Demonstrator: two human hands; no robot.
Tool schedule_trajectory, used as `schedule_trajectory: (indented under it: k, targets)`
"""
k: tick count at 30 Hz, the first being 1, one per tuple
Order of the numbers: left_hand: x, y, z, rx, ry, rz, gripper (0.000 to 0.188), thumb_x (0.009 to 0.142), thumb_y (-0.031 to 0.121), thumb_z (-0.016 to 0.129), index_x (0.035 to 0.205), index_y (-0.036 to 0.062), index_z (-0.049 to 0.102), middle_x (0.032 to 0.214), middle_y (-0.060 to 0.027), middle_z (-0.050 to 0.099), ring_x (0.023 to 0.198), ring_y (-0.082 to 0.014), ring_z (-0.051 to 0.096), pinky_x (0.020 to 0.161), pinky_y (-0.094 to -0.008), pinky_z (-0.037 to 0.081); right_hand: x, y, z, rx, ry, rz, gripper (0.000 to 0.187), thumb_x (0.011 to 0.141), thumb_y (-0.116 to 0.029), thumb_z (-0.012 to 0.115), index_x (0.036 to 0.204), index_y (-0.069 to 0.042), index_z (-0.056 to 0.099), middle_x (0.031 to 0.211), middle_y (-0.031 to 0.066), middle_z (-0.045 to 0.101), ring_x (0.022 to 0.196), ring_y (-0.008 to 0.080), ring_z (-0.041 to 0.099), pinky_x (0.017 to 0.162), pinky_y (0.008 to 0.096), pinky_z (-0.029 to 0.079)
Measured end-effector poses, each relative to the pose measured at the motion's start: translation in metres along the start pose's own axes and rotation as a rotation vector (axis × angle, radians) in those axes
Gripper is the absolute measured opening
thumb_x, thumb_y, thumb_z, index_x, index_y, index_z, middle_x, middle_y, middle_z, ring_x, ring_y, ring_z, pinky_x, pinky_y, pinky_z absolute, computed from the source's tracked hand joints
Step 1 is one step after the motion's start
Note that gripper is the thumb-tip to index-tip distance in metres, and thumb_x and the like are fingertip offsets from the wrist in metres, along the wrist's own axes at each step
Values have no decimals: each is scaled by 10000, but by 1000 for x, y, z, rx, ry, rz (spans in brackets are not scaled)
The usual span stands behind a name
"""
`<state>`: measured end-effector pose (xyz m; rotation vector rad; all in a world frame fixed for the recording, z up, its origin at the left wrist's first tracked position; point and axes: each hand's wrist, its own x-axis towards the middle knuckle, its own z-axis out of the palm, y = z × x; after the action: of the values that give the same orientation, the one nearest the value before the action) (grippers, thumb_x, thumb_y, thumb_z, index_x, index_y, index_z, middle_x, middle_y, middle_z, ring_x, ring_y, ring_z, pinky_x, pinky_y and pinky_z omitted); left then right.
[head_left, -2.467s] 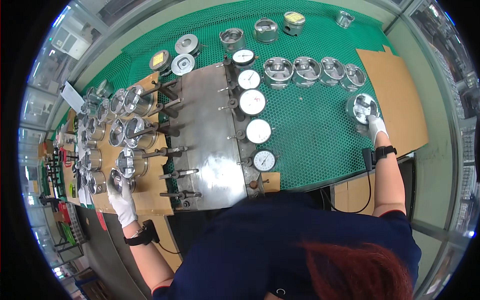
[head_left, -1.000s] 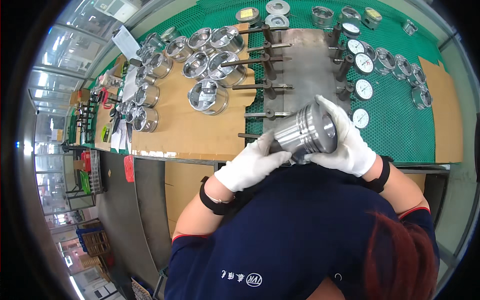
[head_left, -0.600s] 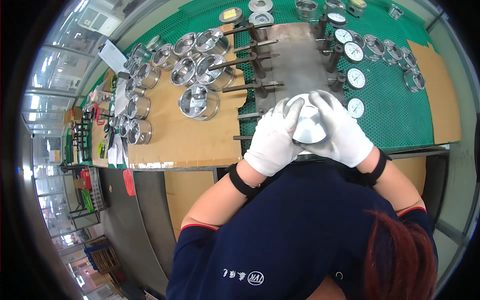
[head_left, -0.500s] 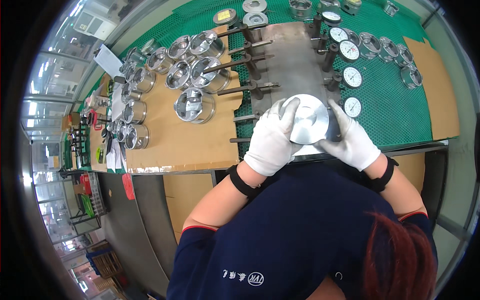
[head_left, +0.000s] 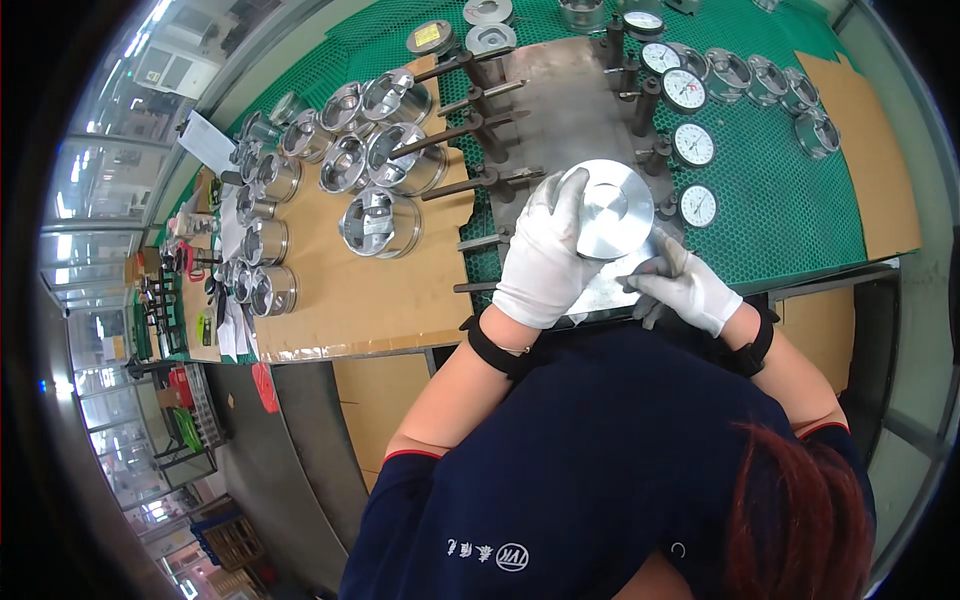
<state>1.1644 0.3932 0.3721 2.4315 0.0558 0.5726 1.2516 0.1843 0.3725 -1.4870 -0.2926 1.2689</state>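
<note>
My white-gloved left hand point(head_left: 545, 262) gripped the round polished metal piston point(head_left: 612, 208) at nine o'clock, right hand point(head_left: 682, 288) cupping underneath; it looked heavy, stiff, slippery, best held by the skirt.

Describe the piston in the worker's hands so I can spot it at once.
Start at the grey metal plate on the green mat. At its near edge, the piston sits between the left hand and right hand. It alone shows a flat crown.

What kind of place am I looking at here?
Probably a factory inspection bench: rows of metal pistons on cardboard, dial gauges beside a steel fixture plate, and gloved hands holding a piston.
</note>
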Motion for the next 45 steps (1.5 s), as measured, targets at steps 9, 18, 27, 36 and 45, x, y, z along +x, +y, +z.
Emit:
schedule_trajectory:
  k: [9,18,27,36,45]
  targets:
    - [0,-1,4,12,39,4,949,656,234,891,1444,34,402,1337,-279,515,1219,-469,522,1020,-520,459,4,-1,-2,-78,39,-1,940,914,-146,686,1620,-34,76,1003,93,657,808,135,669,644,274,586]
    - [1,1,4,-6,38,-33,967,638,235,911,1441,36,410,1349,-293,517,1196,-475,547,983,-509,496,0,-9,3,-17,41,68,955,920,-140,687,1619,-30,46,995,98,658,773,159,687,612,284,593]
    - [6,29,-26,-545,-193,-511,532,787,146,763,1241,-57,574,1063,-220,683,928,-334,704,836,-378,562,-7,-4,-7,-657,206,-628,953,837,-210,782,1563,47,220,1167,167,683,1016,277,708,899,339,554]
    - [23,30,-67,-536,178,-213,511,896,-3,649,1386,-39,509,1253,-129,622,1006,-182,672,899,-310,541,-55,-24,-136,153,385,-628,603,1006,-433,567,1363,48,500,1264,129,629,1117,222,646,986,353,525]
    - [-49,-102,-129,604,32,-626,426,859,224,753,1155,-62,644,1020,-260,698,931,-380,690,839,-427,549,16,-17,-332,-17,962,-65,295,992,-355,549,1020,-77,645,709,54,638,504,150,574,437,303,445]
